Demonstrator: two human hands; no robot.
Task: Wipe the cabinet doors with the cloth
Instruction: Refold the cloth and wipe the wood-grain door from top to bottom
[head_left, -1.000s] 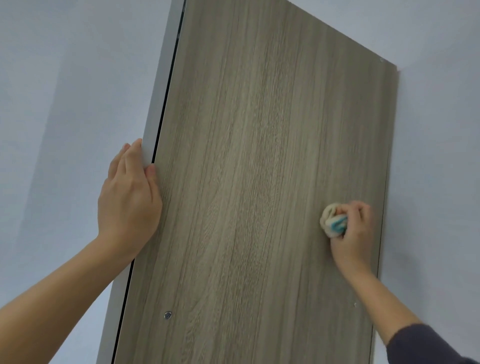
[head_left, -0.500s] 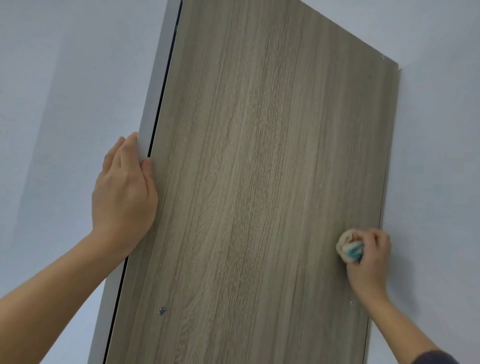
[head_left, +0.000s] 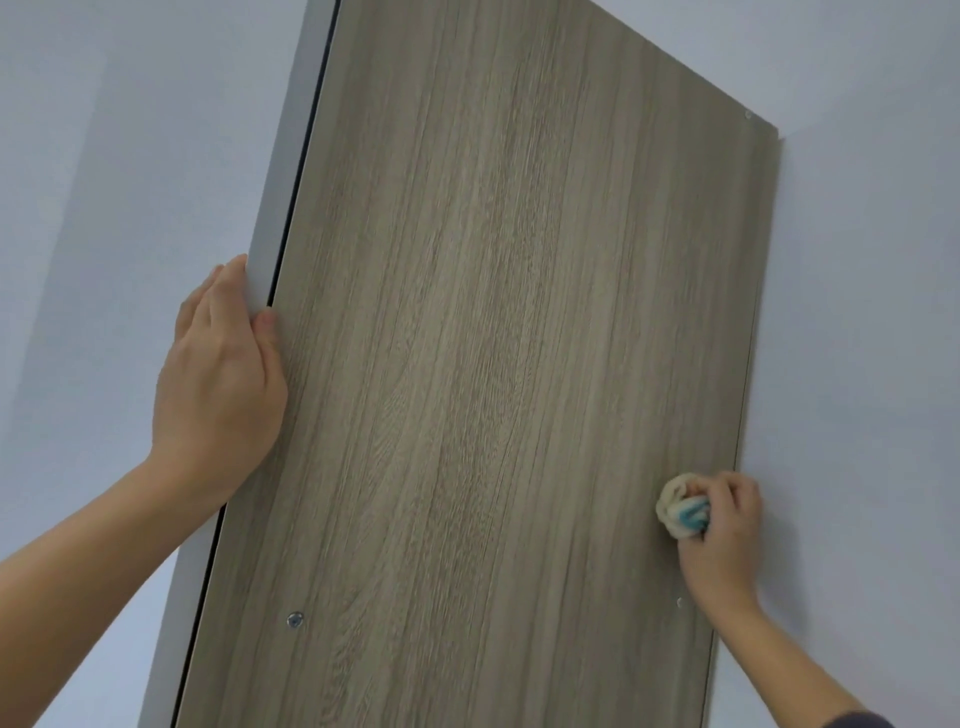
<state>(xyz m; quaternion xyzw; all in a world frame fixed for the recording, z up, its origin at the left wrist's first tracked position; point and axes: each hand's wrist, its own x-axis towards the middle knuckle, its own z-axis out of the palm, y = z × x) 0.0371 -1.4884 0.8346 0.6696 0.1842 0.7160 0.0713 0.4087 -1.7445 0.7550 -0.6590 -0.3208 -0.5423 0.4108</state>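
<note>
A tall cabinet door with grey-brown wood grain fills the middle of the view, seen from below. My right hand grips a bunched cream cloth with a teal patch and presses it on the door near its right edge, low down. My left hand holds the door's left edge, fingers wrapped behind the pale grey side strip and thumb on the wood face.
White walls flank the door on both sides. A metal screw head sits low on the door at the left, and a smaller one sits by its right edge under my right wrist.
My right hand has carried the cloth down and to the right along the door, then slightly back left at about the same height. My left hand has kept its hold on the left edge.
</note>
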